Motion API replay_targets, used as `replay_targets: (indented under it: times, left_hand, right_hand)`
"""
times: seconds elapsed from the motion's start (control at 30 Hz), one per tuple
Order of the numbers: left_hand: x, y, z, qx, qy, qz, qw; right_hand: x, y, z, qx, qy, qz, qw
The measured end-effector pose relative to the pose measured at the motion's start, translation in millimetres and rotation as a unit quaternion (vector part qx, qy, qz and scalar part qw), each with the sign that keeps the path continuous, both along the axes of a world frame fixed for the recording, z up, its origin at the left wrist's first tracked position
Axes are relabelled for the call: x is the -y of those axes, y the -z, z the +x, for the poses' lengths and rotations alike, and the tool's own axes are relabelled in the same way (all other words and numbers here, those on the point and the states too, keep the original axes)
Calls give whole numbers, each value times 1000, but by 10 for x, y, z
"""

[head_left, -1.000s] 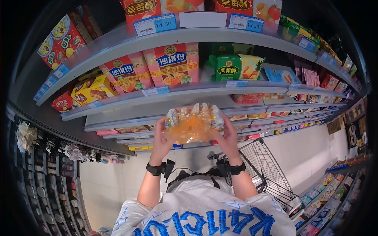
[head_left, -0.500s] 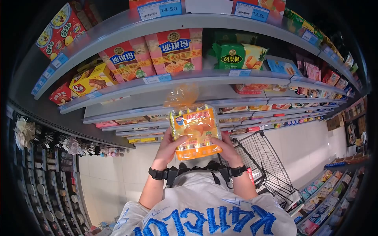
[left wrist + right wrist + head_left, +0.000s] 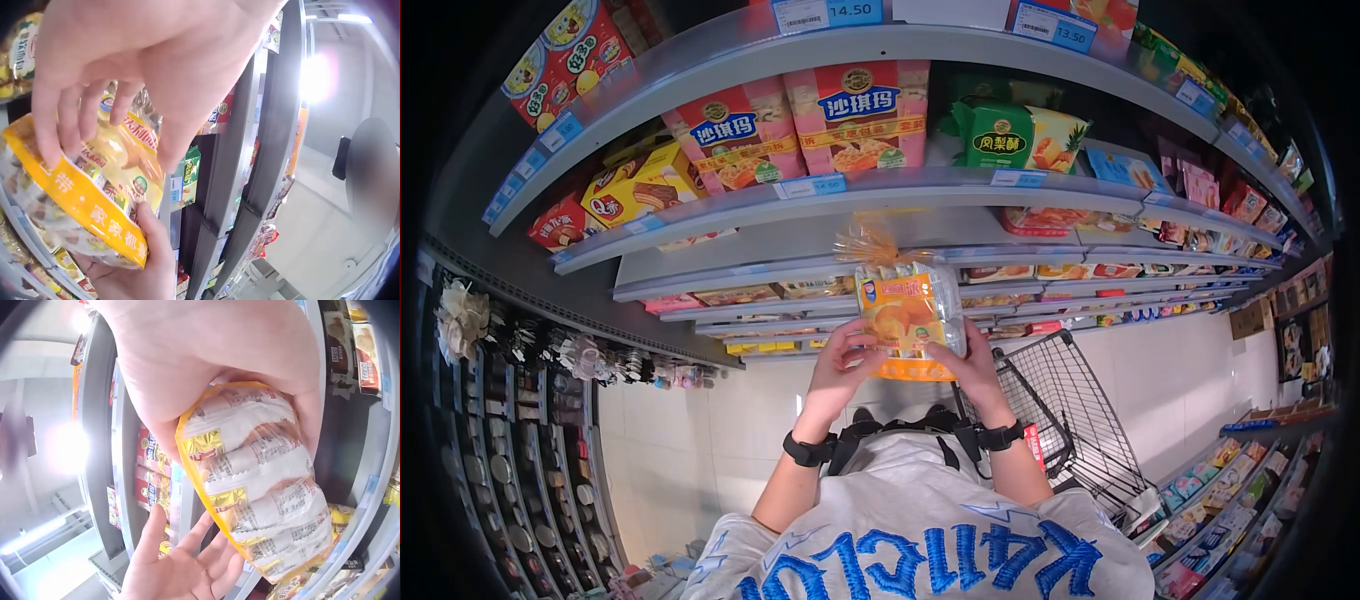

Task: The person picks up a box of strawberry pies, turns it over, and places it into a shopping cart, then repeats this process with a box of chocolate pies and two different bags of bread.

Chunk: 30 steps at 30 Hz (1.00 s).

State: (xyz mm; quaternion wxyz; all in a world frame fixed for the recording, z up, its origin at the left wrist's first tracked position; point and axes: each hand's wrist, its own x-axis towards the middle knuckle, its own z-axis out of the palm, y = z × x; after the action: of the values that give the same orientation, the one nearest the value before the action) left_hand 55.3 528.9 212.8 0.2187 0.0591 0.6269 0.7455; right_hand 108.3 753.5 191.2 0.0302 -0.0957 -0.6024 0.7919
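Observation:
A clear and orange bag of individually wrapped pastries is held upright in front of the body. The right hand grips its right side, thumb on the printed front and the other fingers behind. At the lower left of the bag, the left hand has its fingers spread. In the left wrist view, the left hand's relaxed fingers lie over the bag's front; contact is unclear. The right wrist view shows white inner packs in the right hand and the left palm apart from them.
Shelves hold pink boxes, a green pack and a yellow box. A wire shopping cart stands to the right on the pale floor. Racks of hanging goods line the left side.
The bag has come down from near the shelf, turned to show its printed front, then shifted slightly up and right. The left hand has loosened from its side; the right hand still holds it.

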Motion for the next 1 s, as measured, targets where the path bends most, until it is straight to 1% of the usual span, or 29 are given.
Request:
replay_targets:
  times: [0.03,0.07,0.13,0.17,0.23,0.27,0.3,0.37,0.43,0.5,0.53,0.6,0.63,0.7,0.73,0.77,0.8,0.83,0.87,0.9,0.93,0.97,1.0]
  left_hand:
    - [-37,-38,40,0,-1,0,1000]
    - [-69,-67,72,-6,9,3,1000]
    - [-92,-73,89,-13,20,6,1000]
    - [-94,-63,92,-1,9,26,1000]
    - [-102,-51,102,10,-3,45,999]
    - [-112,-45,106,17,-2,54,998]
    - [-125,-44,106,23,-1,64,998]
    - [-151,-76,103,17,-4,59,998]
    - [-161,-88,101,10,-6,53,999]
    - [-141,-83,95,16,-22,47,999]
    - [-122,-72,89,15,-23,47,999]
    - [-71,-40,80,42,-32,64,997]
    - [-51,-36,82,42,-32,63,997]
    - [-12,-33,86,73,-10,116,991]
    - [5,-36,94,72,-9,116,991]
    - [21,-44,102,101,5,146,984]
    - [38,-47,110,129,20,175,976]
    - [60,-4,114,128,20,175,976]
    - [85,74,114,116,36,185,975]
    - [89,84,111,103,51,196,974]
    - [94,90,112,103,51,195,974]
    - [98,91,119,76,67,189,977]
    - [95,77,126,50,82,183,978]
  right_hand:
    - [3,-3,-3,-14,-3,38,999]
    - [29,-14,0,-14,-4,38,999]
    - [122,-114,8,-60,14,66,996]
    - [132,-129,20,-60,14,66,996]
    - [160,-192,38,-58,-14,121,991]
    - [182,-238,25,-74,-18,151,986]
    - [204,-262,27,-74,-18,151,986]
    - [227,-286,27,-113,-12,259,959]
    - [221,-282,37,-114,-8,263,958]
    - [187,-293,50,-89,-39,255,962]
    - [150,-272,50,-90,-39,254,962]
    - [56,-184,33,-74,-64,170,981]
    - [29,-148,13,-74,-64,170,981]
    - [-17,-68,-43,-114,62,223,966]
    - [-47,5,-61,-81,77,227,967]
    - [-70,75,-76,-81,78,227,967]
    - [-86,134,-92,-51,63,113,990]
    - [-107,186,-100,-21,48,-4,999]
    - [-144,229,-86,-22,48,-4,999]
    - [-187,265,-56,15,-5,-75,997]
    - [-223,308,-30,52,-59,-145,986]
    - [-250,388,-13,52,-59,-145,986]
    - [-259,430,-5,64,-80,-172,980]
